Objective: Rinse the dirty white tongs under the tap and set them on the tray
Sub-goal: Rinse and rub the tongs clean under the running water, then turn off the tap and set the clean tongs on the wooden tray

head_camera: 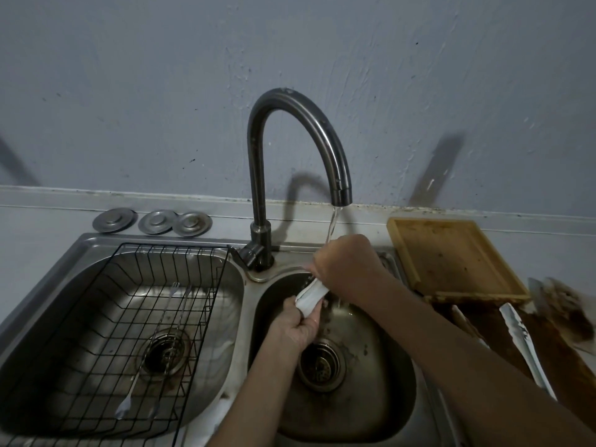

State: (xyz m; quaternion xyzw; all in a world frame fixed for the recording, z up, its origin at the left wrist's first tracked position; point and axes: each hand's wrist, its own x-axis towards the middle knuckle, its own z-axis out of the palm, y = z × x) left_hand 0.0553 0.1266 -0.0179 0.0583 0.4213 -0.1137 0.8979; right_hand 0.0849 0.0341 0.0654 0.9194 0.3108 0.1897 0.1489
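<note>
Both hands meet over the right basin [380, 375] of a steel double sink, beneath the running tap [300, 130]; the stream of water [333, 222] falls onto the back of the right hand [346, 264]; the white tongs [310, 297] lie between the two hands, just above the basin; the left hand [298, 327] has its fingers [292, 305] closed around the lower end of the tongs, while the right hand's fingers curl shut over the upper end; a black wire rack [135, 321] sits in the left basin, holding thin metal utensils [151, 346]; a wooden tray [451, 259] rests on the counter [38, 221] to the right of the sink; three round metal plugs [151, 221] lie behind the left basin.
</note>
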